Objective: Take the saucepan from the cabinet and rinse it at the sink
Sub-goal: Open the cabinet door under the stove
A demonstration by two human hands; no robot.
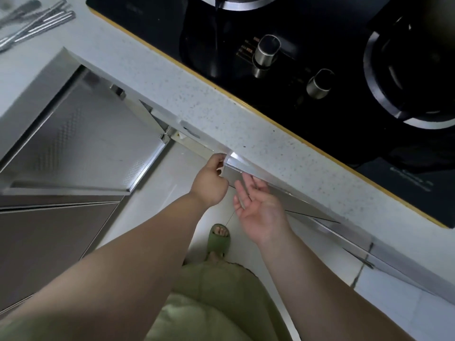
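Note:
I look down at the lower cabinets under a speckled white counter [221, 114]. My left hand [211, 180] grips the top corner of a silver cabinet door [278, 193] just below the counter edge. My right hand [258, 207] hovers beside it, palm up and fingers spread, holding nothing. The door lies almost flat against the cabinet front. No saucepan is in view, and the cabinet's inside is hidden.
A neighbouring cabinet door [81, 141] on the left hangs wide open. A black gas hob [307, 45] with two knobs sits on the counter. Metal utensils [34, 20] lie at the top left. My foot in a green slipper [219, 238] stands on the pale floor.

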